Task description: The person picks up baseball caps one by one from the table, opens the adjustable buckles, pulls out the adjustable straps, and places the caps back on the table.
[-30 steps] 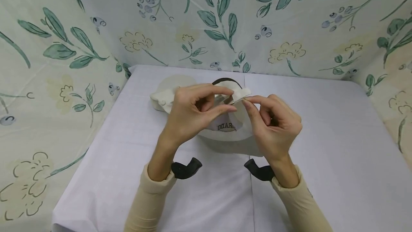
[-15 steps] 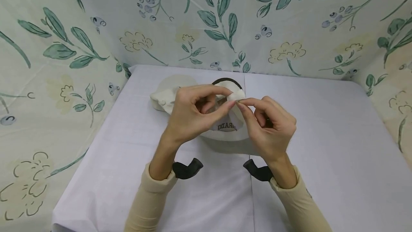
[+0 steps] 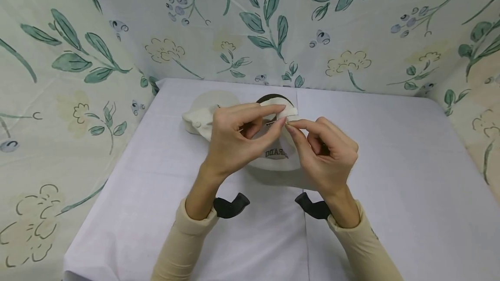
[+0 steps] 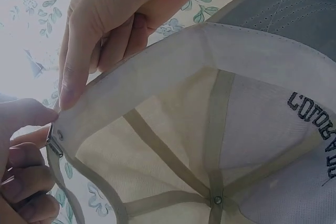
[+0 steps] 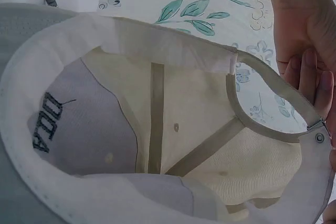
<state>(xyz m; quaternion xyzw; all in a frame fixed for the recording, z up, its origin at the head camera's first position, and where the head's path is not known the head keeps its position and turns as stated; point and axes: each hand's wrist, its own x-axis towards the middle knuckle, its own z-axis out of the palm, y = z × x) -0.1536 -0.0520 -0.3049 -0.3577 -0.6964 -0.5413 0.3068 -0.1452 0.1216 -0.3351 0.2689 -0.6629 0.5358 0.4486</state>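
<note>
A cream baseball cap (image 3: 275, 153) is held up, its opening toward me; dark lettering shows reversed on its inside. My left hand (image 3: 240, 135) pinches its back strap between thumb and index finger. Beside it, my right hand (image 3: 328, 155) pinches the cap's back edge, the fingertips of both hands nearly meeting. A small metal buckle (image 4: 53, 144) sits at the strap by the left fingers in the left wrist view. From the right wrist view, the strap (image 5: 275, 83) arches across the cap's rear gap to the buckle. The grey-green brim (image 4: 294, 14) points back toward me.
A second pale cap (image 3: 197, 120) lies on the white-covered table (image 3: 390, 164) behind my left hand. Past the held cap a dark curved edge (image 3: 273, 96) shows. Floral cloth (image 3: 265, 25) hangs around the back and sides.
My right hand has shifted left, closing the gap to the left fingertips. The left hand has moved slightly right, its thumb nearer the right fingers. Both keep hold of the cap.
</note>
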